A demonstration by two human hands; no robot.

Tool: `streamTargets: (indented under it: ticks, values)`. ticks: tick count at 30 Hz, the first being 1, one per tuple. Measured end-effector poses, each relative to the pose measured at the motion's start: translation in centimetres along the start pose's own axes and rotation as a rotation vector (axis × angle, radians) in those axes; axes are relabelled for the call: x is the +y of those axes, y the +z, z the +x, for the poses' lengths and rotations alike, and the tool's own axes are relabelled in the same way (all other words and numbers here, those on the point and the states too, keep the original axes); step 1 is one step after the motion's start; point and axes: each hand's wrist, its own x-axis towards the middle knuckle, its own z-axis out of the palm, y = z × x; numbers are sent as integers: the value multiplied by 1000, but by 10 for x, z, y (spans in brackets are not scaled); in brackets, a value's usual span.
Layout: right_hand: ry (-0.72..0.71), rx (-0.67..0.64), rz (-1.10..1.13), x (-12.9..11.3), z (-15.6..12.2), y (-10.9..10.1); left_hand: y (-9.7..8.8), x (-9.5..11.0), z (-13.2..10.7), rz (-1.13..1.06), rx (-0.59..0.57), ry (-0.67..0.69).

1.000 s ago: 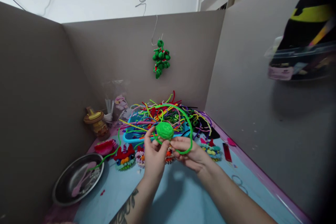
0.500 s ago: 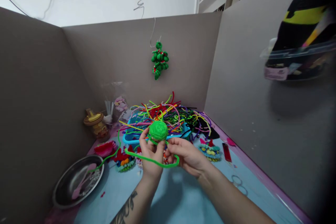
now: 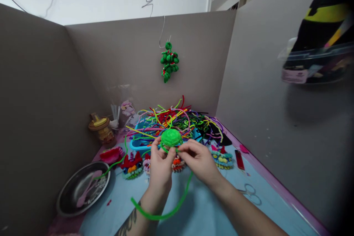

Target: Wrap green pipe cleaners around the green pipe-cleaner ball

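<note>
A bright green coiled dome of pipe cleaner (image 3: 171,137) is held up over the table, its rounded side facing up. My left hand (image 3: 162,164) pinches it from the left and below, thumb near its lower rim. At the dome's right lower edge, my right hand (image 3: 199,160) grips a green pipe cleaner (image 3: 177,206) between thumb and forefinger. The loose end of that strand hangs below my right hand and curves to the left across my left forearm. Parts of the fingertips are hidden behind the dome.
A blue basket (image 3: 138,144) heaped with many-coloured pipe cleaners stands behind. Left is a metal bowl (image 3: 62,191) with a pink spoon and small white bits. Finished colourful figures (image 3: 132,166) sit beyond my hands. Scissors (image 3: 251,193) lie right. A green ornament (image 3: 169,61) hangs from the partition.
The free strand has swung from a bent loop just across my hands to a long hanging curve lower down. My right hand has closed in on the dome's edge.
</note>
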Motion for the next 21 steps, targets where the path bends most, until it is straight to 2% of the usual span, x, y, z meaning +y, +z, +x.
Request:
streamTargets:
  ticks: [2, 3, 5, 7, 11, 13, 17, 19, 21]
  values:
    - [-248, -17, -205, -1, -1, -5, 0, 2, 0, 14, 15, -35]
    - [-324, -30, -254, -2, -1, -7, 0, 4, 0, 17, 16, -47]
    - [-321, -32, -239, -2, -1, -9, -1, 6, 1, 8, -13, -61]
    - [-105, -51, -67, -2, 1, -8, -2, 7, 3, -7, -73, -54]
    - [495, -231, 504, 1, 6, -6, -5, 8, 8, 3, -177, -50]
    - [656, -271, 693, 1, 7, -5, -6, 8, 9, 24, -200, -46]
    - [772, -299, 818, -1, 5, -4, -7, 9, 10, 73, -211, -25]
    - [774, -300, 804, -3, 4, -2, -6, 11, 9, 80, -210, -17]
    - [730, -247, 736, -6, 3, 1, -5, 12, 9, 80, -201, -12]
